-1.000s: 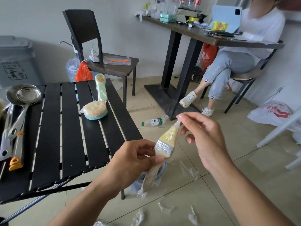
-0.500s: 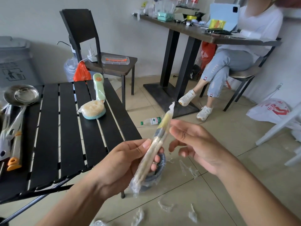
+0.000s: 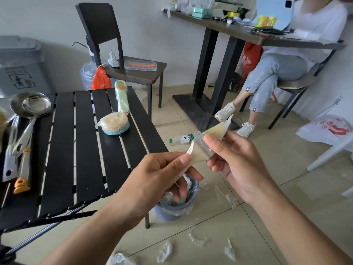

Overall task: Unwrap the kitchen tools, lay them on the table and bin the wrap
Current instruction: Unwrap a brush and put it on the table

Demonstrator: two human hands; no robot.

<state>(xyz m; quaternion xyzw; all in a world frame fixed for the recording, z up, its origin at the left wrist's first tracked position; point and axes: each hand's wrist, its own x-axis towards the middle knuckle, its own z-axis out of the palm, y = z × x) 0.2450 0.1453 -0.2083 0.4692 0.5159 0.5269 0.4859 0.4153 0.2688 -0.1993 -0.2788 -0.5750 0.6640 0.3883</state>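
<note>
A pastry brush [image 3: 198, 150] with a pale wooden handle and yellowish bristles, still in clear plastic wrap, is held over the floor right of the black slatted table [image 3: 63, 150]. My left hand [image 3: 156, 180] grips its handle. My right hand [image 3: 235, 161] pinches the metal band below the bristles, where the wrap is loose. Under the hands stands a small grey bin [image 3: 175, 205] lined with plastic and holding crumpled wrap. A wrapped green dish brush [image 3: 116, 115] lies on the table.
A steel ladle [image 3: 28, 108] and wrapped tools with an orange handle [image 3: 21, 173] lie at the table's left. Scraps of wrap [image 3: 196, 240] litter the tiles. A water bottle [image 3: 181, 139] lies on the floor. A seated person [image 3: 282, 73] is at a far desk.
The brush has turned from edge-on to flat and tilted right. My right hand moved from beside it to pinching its metal band.
</note>
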